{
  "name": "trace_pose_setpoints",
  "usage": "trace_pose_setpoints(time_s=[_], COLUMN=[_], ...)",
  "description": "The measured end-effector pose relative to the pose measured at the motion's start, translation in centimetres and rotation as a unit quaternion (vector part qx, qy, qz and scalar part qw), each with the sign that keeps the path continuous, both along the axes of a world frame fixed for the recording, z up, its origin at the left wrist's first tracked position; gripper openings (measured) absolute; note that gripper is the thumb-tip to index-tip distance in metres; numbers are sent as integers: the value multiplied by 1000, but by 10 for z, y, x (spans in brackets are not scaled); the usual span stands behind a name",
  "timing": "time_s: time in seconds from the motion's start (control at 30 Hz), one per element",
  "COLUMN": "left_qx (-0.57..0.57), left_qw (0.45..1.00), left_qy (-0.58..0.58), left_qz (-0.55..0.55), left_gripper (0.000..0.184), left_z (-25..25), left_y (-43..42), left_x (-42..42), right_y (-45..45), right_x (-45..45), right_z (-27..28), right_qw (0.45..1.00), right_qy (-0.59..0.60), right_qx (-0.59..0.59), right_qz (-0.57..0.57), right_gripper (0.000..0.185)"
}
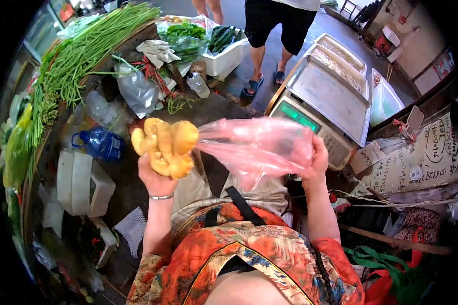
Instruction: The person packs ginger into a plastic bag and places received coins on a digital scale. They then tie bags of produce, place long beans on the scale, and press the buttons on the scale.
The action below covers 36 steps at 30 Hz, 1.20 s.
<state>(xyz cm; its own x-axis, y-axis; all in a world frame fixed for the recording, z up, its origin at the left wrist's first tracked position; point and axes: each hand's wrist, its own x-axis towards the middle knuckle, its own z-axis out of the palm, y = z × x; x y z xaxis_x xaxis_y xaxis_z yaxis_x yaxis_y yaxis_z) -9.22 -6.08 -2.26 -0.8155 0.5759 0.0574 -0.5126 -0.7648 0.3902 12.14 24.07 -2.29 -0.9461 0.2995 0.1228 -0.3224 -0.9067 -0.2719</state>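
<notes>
A big knobbly piece of yellow ginger [165,146] rests in my left hand [156,175], whose fingers are mostly hidden beneath and behind it. A pink translucent plastic bag [254,147] stretches from the ginger across to my right hand [316,158]. My right fingers are closed on the bag's right end. The bag's left end narrows to a gathered point touching the ginger; I cannot tell whether my left fingers also grip it there. Just beyond my right hand is a weighing scale [303,121] with green lit digits and a metal tray [328,96].
Long green beans [91,48] lie heaped on the left stand. A white foam box [228,63] of green vegetables is ahead. Beyond it a person in black shorts [276,25] stands. A blue jug [101,142] and white foam blocks [74,182] are at my left; trays [341,68] stand beyond the scale.
</notes>
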Motion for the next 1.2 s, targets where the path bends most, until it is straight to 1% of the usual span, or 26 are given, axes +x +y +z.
trace_pose_setpoints(time_s=[0.03, 0.07, 0.1, 0.13, 0.17, 0.23, 0.27, 0.33, 0.4, 0.43, 0.47, 0.53, 0.57, 0.6, 0.67, 0.7, 0.77, 0.8, 0.87, 0.9, 0.93, 1.0, 1.07, 1.13, 1.17, 1.2], left_qx=[-15, -30, -58, -66, -82, -99, -162, -271, -321, -333, -344, -329, -343, -298, -100, -68, -181, -219, -228, -166, -165, -124, -105, -87, -105, -121], left_qw=[1000, 998, 998, 997, 996, 994, 982, 943, 898, 871, 839, 841, 777, 802, 919, 944, 961, 966, 965, 980, 979, 991, 994, 995, 992, 989], left_qy=[2, 6, -19, -7, 14, 31, 85, 173, 258, 296, 330, 351, 513, 506, 355, 294, 185, 115, 120, 101, 105, 45, 25, 4, 7, 13], left_qz=[-26, -52, -26, -43, -39, -32, -51, -88, -152, -207, -262, -247, -127, -110, -141, -134, -99, -74, -48, -52, -51, -7, -30, -58, -72, -89], left_gripper=[64, 63, 63, 64, 63, 63, 64, 63, 65, 66, 68, 59, 61, 62, 64, 65, 62, 60, 58, 59, 59, 59, 58, 57, 53, 50], left_z=[0, -1, -4, -5, -6, -4, -2, 9, 14, 13, 9, 3, 1, -3, -11, -14, -21, -14, -23, -26, -24, -22, -39, -44, -39, -34], left_y=[4, 5, 9, 10, 12, 16, 17, 23, 36, 41, 46, 56, 60, 67, 88, 92, 82, 71, 57, 51, 53, 59, 57, 47, 41, 39], left_x=[5, 8, 9, 13, 16, 21, 23, 29, 34, 32, 32, 44, 39, 42, 40, 36, 27, 30, 23, 21, 22, 23, 16, 18, 23, 26], right_y=[3, 5, 5, 9, 7, -2, -4, -11, -24, -29, -41, -56, -65, -75, -82, -82, -76, -71, -60, -58, -59, -74, -113, -131, -127, -119], right_x=[4, 1, -3, -8, -8, -21, -27, -42, -63, -73, -78, -80, -75, -66, -50, -42, -32, -30, -28, -30, -35, -44, -42, -41, -42, -43], right_z=[4, 8, 17, 23, 32, 60, 71, 96, 99, 102, 107, 117, 117, 114, 91, 87, 69, 67, 58, 45, 30, 5, 4, 9, 14, 21], right_qw=[1000, 997, 992, 994, 959, 854, 855, 758, 746, 684, 664, 468, 465, 461, 520, 530, 549, 540, 527, 542, 542, 471, 645, 703, 703, 738], right_qy=[10, -34, -81, -65, -177, -259, -260, -154, -85, -93, -83, -48, -25, -2, 62, 6, -90, -134, -206, -219, -216, -128, -61, -26, -29, -24], right_qx=[-4, 6, 17, 51, 191, 432, 431, 633, 660, 723, 743, 882, 882, 878, 845, 844, 831, 830, 819, 803, 803, 848, 759, 696, 699, 646], right_qz=[-23, -63, -101, -77, -112, -130, -127, -47, -21, -8, -26, 18, 72, 128, 105, 82, -9, -44, -97, -115, -117, -208, -57, 142, 132, 192], right_gripper=[41, 41, 41, 42, 44, 51, 51, 52, 50, 53, 46, 42, 41, 41, 51, 58, 73, 63, 45, 28, 28, 21, 17, 13, 13, 13])
